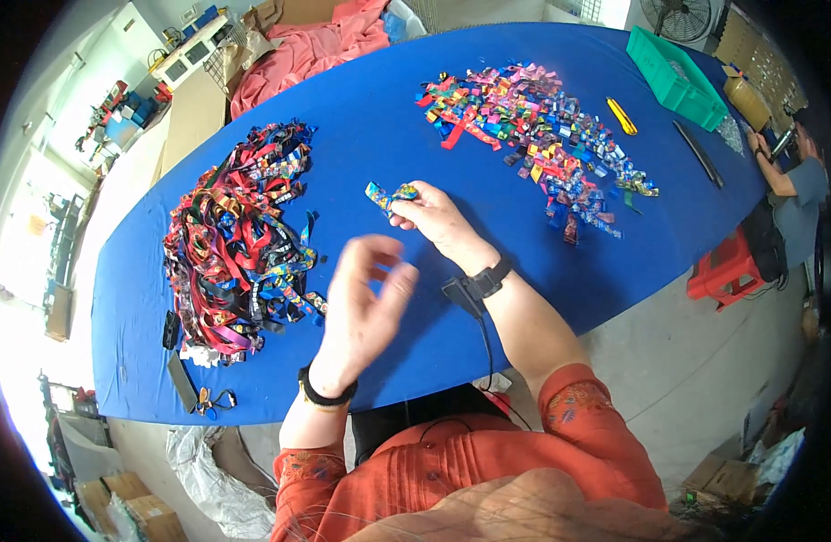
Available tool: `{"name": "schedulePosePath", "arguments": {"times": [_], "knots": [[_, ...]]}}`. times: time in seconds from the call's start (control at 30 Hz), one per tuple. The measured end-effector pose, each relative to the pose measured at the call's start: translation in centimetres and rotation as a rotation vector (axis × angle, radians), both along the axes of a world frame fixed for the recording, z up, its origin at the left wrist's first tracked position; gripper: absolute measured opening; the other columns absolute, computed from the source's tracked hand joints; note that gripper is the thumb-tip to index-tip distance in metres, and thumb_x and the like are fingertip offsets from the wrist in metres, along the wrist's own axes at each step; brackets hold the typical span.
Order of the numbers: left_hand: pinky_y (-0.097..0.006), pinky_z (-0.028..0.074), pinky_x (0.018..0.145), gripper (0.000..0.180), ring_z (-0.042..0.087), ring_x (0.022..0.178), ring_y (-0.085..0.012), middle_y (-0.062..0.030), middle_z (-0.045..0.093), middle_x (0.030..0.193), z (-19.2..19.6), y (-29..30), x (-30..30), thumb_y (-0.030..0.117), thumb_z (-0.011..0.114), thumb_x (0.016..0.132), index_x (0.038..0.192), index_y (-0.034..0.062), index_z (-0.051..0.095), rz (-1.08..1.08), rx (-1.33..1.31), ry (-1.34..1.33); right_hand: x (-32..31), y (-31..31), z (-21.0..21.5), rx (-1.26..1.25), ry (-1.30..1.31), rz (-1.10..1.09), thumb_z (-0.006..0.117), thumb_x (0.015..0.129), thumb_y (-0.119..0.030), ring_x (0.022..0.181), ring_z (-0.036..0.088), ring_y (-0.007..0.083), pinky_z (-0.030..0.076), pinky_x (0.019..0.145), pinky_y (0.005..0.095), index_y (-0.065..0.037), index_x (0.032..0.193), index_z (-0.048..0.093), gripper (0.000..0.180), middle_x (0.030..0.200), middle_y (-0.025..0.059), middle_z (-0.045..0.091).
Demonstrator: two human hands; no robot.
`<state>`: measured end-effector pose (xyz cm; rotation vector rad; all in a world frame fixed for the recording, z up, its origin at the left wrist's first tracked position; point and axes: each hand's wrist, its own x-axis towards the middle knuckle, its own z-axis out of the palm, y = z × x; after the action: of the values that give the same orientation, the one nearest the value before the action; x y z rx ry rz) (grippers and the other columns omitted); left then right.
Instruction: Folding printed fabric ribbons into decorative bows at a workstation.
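My right hand pinches a short, folded ribbon strap in a blue and yellow pattern, held over the middle of the blue table. One end of the strap sticks out to the left of the fingertips. Just below and to the left, my left hand is raised, slightly blurred, with thumb and fingers apart and nothing seen in it. A large tangled heap of long printed straps, mostly red and black, lies to its left. Farther off to the right is a spread of small folded ribbon pieces in many colours.
The blue cloth-covered table carries a yellow cutter, a dark long bar and a green crate at the far right. Small scissors lie near left. Beyond the right edge sit another person and a red stool.
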<state>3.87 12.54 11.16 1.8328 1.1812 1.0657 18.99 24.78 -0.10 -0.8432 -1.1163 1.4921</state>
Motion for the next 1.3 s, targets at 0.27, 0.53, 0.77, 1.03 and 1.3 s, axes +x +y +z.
{"name": "schedulePosePath", "arguments": {"times": [0.27, 0.53, 0.77, 1.03, 1.3], "knots": [[-0.035, 0.051, 0.075, 0.023, 0.063, 0.088, -0.0268, -0.0142, 0.06, 0.099, 1.1, -7.6, 8.2, 0.01, 0.064, 0.091, 0.112, 0.0015, 0.059, -0.831, -0.162, 0.067, -1.3, 0.2, -1.7, -0.041, -0.167, 0.052, 0.065, 0.09, -0.017, 0.074, 0.062, 0.007, 0.048, 0.063, 0.0216, -0.006, 0.103, 0.059, 0.018, 0.086, 0.0016, 0.064], [-0.044, 0.049, 0.085, 0.027, 0.06, 0.095, -0.0375, -0.0203, 0.06, 0.101, -2.8, -10.3, 14.4, 0.023, 0.057, 0.095, 0.109, 0.0007, 0.06, -0.906, 0.09, 0.261, -2.6, -0.6, -1.5, 0.033, -0.217, 0.082, 0.065, 0.09, -0.017, 0.073, 0.062, 0.0067, 0.047, 0.061, 0.0222, -0.005, 0.102, 0.059, 0.018, 0.085, 0.0026, 0.065], [-0.043, 0.05, 0.083, 0.026, 0.061, 0.093, -0.0369, -0.0202, 0.06, 0.097, -3.9, -9.5, 16.5, 0.022, 0.057, 0.093, 0.097, -0.004, 0.061, -0.878, 0.063, 0.46, -3.2, -0.7, -1.7, 0.032, -0.28, 0.096, 0.065, 0.09, -0.018, 0.073, 0.063, 0.0074, 0.049, 0.063, 0.0234, -0.004, 0.101, 0.058, 0.019, 0.086, 0.0033, 0.065], [-0.042, 0.05, 0.079, 0.017, 0.06, 0.088, -0.0349, -0.018, 0.059, 0.093, -3.3, -10.4, 17.4, 0.011, 0.062, 0.085, 0.093, -0.0017, 0.055, -0.937, 0.214, 0.447, -3.1, -0.4, -2.3, 0.032, -0.252, 0.08, 0.065, 0.09, -0.017, 0.072, 0.063, 0.0075, 0.05, 0.062, 0.0241, -0.004, 0.102, 0.059, 0.019, 0.085, 0.0037, 0.066], [-0.041, 0.049, 0.074, 0.017, 0.06, 0.082, -0.0345, -0.0183, 0.059, 0.09, -1.7, -11.6, 16.5, 0.004, 0.067, 0.074, 0.087, 0.0004, 0.055, -0.829, 0.196, 0.364, -3.2, -0.3, -2.6, 0.031, -0.26, 0.092, 0.066, 0.089, -0.018, 0.071, 0.063, 0.0073, 0.05, 0.062, 0.0237, -0.004, 0.102, 0.059, 0.02, 0.084, 0.0039, 0.066]]}}
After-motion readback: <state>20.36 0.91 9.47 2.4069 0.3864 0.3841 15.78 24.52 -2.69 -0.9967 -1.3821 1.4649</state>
